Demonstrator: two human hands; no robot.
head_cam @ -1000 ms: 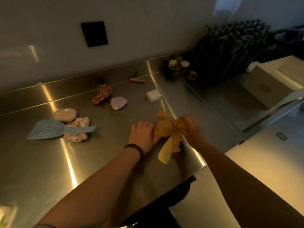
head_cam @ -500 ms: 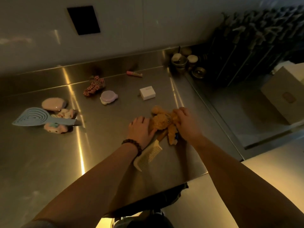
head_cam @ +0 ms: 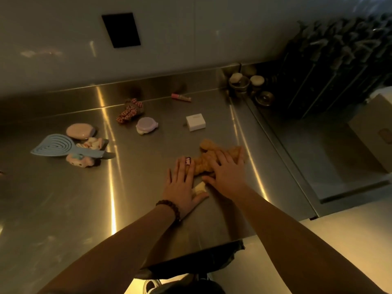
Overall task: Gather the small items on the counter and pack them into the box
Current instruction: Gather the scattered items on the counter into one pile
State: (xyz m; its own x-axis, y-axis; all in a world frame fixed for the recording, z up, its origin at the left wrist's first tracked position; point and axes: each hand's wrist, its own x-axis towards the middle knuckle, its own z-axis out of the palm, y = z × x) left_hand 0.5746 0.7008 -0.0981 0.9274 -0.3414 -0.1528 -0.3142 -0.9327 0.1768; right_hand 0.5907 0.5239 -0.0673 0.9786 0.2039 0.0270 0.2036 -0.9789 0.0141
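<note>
A brown plush toy (head_cam: pixel 206 157) lies flat on the steel counter (head_cam: pixel 63 209). My right hand (head_cam: pixel 228 172) rests palm-down on it, fingers spread. Beside it, my left hand (head_cam: pixel 182 183) lies flat with its fingertips at the toy's left end and a small cream comb (head_cam: pixel 198 187) partly under it. Further back are a small white box (head_cam: pixel 195 122), a lilac round case (head_cam: pixel 146 125), a checked scrunchie (head_cam: pixel 129 112) and a pink tube (head_cam: pixel 181 97). At the left are a blue paddle brush (head_cam: pixel 57 147), a pink oval case (head_cam: pixel 79 130) and small pink-white figures (head_cam: pixel 83 162).
A large cardboard box (head_cam: pixel 373 132) stands at the right edge on a lower steel surface. Small metal tins (head_cam: pixel 250 83) sit in the back corner beside a dark rack (head_cam: pixel 339 60). A black panel (head_cam: pixel 121 30) is on the wall. The counter's front edge runs just below my forearms.
The plush toy, held up between both hands a second ago, now lies flat on the counter with both palms over it. The comb dropped from under the toy onto the counter.
</note>
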